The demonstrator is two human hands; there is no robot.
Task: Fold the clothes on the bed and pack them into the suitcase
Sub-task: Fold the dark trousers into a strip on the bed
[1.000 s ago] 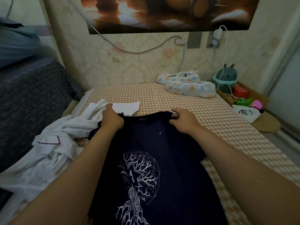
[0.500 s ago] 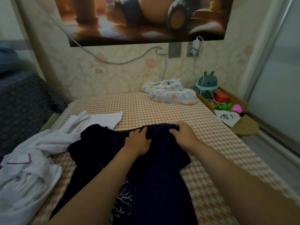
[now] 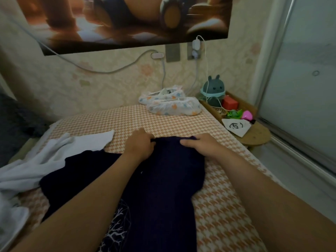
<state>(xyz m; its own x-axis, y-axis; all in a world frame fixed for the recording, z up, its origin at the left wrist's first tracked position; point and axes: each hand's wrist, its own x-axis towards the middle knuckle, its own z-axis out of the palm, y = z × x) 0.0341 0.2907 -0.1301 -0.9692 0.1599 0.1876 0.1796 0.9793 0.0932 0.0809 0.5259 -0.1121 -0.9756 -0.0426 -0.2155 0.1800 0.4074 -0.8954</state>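
Left hand [image 3: 140, 144] & right hand [image 3: 201, 146], palms down, grip navy shirt [image 3: 163, 180] top edge w/ curled fingers.

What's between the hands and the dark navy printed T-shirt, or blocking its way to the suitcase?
Nothing visible: left hand and right hand grip the far edge of the dark navy printed T-shirt. No suitcase in view, so that path can't be judged.

Dim light. A wall of pale floral wallpaper [image 3: 109, 88] carries a large orange-brown poster [image 3: 127, 20], grey socket plates [image 3: 172, 52] and a sagging grey cable [image 3: 101, 71]. The bed in an orange-and-white houndstooth cover [image 3: 227, 206] meets it. A small round wooden desk [image 3: 258, 136] stands at the bed's right, beside a frosted glass sliding door [image 3: 305, 79].
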